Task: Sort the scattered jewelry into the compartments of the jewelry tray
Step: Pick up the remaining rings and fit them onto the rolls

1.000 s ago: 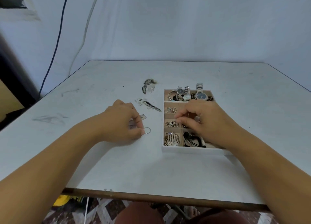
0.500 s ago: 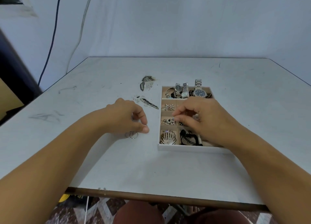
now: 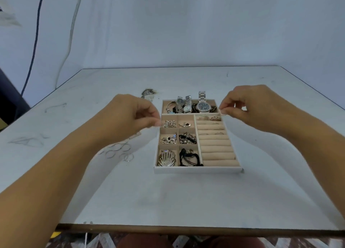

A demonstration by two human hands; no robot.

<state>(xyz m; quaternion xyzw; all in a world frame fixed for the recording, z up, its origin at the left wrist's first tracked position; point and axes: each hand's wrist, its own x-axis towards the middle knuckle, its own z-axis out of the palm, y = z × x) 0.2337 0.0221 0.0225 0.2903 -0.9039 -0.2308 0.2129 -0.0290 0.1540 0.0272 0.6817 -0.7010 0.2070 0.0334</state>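
Fingers of the right hand (image 3: 250, 107) are curled, with thumb and forefinger pinching a thin ring (image 3: 224, 114) in the air over the far right corner of the tray (image 3: 197, 170), just above the line between the watch compartment and the ring rolls. The left hand (image 3: 134, 115) hovers at the tray's left edge. Its thumb and forefinger tips are pressed together and the other fingers are bent, but whether anything sits in that pinch cannot be told.

The tray lies on the table (image 3: 168, 201) between the 2 hands. It has 1 long compartment at the back, 6 small ones in 2 columns, and a block of ring rolls at right. The long one holds 3 watches (image 3: 202, 106) and a bracelet, and all 6 small ones hold pieces — a shell brooch (image 3: 166, 159) at front left, black cords (image 3: 189, 158) beside it.

Wire hoops (image 3: 119, 150) lie on the table under the left wrist, too overlapped to count. A dark piece (image 3: 147, 92) lies beyond that hand.
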